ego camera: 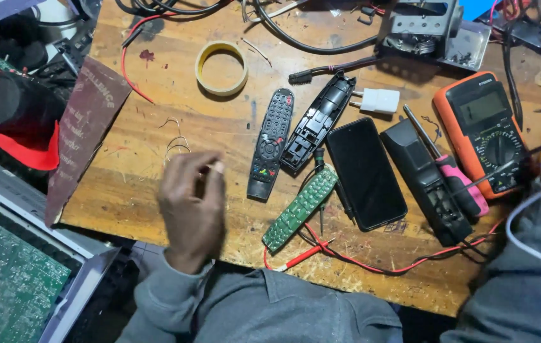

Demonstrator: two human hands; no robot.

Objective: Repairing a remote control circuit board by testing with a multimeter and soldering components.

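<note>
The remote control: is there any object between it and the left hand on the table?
Nothing visible does. The left hand hovers over bare wood of the table, and the remote control lies just to its right with an open gap between them. Thin wire pieces lie above the hand, aside.

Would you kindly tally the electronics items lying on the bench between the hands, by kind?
Remote control parts: 3, the keypad front, the black shell, the back housing
Green circuit board: 1
Phone: 1
Multimeter: 1
White plug adapter: 1
Total: 7
</note>
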